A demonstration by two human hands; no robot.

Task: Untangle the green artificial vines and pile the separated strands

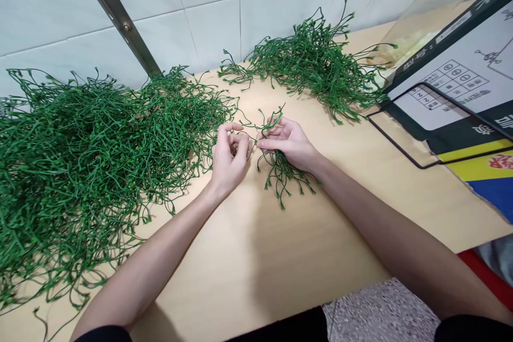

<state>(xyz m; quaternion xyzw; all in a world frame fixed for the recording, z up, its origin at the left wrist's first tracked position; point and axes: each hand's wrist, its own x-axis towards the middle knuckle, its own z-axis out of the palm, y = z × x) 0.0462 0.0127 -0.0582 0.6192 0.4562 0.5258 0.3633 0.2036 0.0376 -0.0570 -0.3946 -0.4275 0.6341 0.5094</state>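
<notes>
My right hand (290,144) is closed around a small bunch of green artificial plant stems (284,173), whose thin tips stick out above and below the fingers. Close beside it on the left, my left hand (232,152) has its thumb and forefinger pinched together on a single green stem that runs across to the right hand. A large tangled heap of the same green stems (92,160) covers the table left of my left hand. Beyond my right hand, against the wall, lies a smaller pile of green stems (312,61).
The pale wooden table (216,267) meets a tiled wall (280,10). A metal upright (120,16) stands at the back left. On the right are a printed cardboard box (460,59), a black wire frame (404,147) and a clear jar (420,16) with a dark lid.
</notes>
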